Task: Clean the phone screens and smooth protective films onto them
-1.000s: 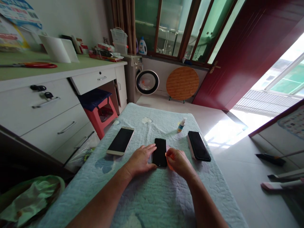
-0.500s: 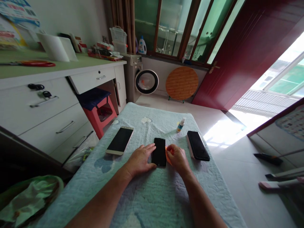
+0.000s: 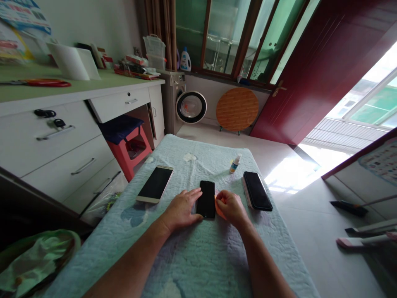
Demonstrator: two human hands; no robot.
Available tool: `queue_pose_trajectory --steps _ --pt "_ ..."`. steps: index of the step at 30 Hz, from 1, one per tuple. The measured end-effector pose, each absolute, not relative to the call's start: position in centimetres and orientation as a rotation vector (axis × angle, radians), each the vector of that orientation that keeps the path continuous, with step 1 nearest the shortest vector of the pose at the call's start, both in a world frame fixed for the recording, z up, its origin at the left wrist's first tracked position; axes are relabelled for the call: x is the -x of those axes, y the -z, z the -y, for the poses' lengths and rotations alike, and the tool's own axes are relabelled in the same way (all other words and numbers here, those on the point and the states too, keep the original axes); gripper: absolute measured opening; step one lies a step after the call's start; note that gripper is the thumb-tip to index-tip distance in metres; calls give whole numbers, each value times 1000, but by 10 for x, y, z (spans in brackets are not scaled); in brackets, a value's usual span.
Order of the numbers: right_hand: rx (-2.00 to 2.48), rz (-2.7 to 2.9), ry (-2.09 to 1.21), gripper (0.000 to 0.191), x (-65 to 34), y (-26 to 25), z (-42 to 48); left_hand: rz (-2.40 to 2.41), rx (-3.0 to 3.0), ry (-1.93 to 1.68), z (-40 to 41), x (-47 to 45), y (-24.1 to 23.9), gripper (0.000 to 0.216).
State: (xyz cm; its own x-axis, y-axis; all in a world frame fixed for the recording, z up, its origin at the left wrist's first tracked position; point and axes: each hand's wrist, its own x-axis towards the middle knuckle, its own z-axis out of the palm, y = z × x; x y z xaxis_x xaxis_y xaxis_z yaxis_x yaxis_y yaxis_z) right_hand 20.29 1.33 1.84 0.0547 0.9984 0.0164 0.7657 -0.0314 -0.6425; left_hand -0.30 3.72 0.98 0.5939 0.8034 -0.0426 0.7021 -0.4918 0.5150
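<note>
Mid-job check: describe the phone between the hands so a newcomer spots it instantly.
Start at the pale blue quilted cloth in the foreground. Near its middle, the left hand and right hand flank a black phone. Unlike the gold-edged phone to its left and the thicker, pink-sided phone to its right, it looks black all over, with an orange piece beside its right edge.

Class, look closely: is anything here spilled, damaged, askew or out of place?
No spill or damage shows around the middle phone, where the left hand and right hand are. One thing looks mildly odd: in the background, the round door of the washing machine stands open, though both hands are elsewhere.
</note>
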Motion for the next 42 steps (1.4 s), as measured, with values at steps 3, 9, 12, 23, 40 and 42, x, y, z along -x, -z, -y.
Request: queue_pose_trajectory --steps 3,9,12,23,40,42 --pt "1845 1637 -528 17 -199 -9 -21 -1191 -2345 -283 -37 3 -10 74" --pt "1812 1500 -435 21 -192 0 -35 -1204 -2341 -294 -35 4 -11 74" --pt "1802 1497 -422 22 -191 0 -37 -1214 -2339 -298 -35 4 -10 75" --pt "1903 1673 -482 11 -189 -9 -22 -1198 -2335 -300 -36 4 -8 73" --pt "1909 1618 -510 12 -188 -12 -17 -1180 -2325 -300 -37 4 -11 72" --pt "1878 1561 -493 12 -187 -10 -22 -1169 -2326 -295 -37 4 -14 71"
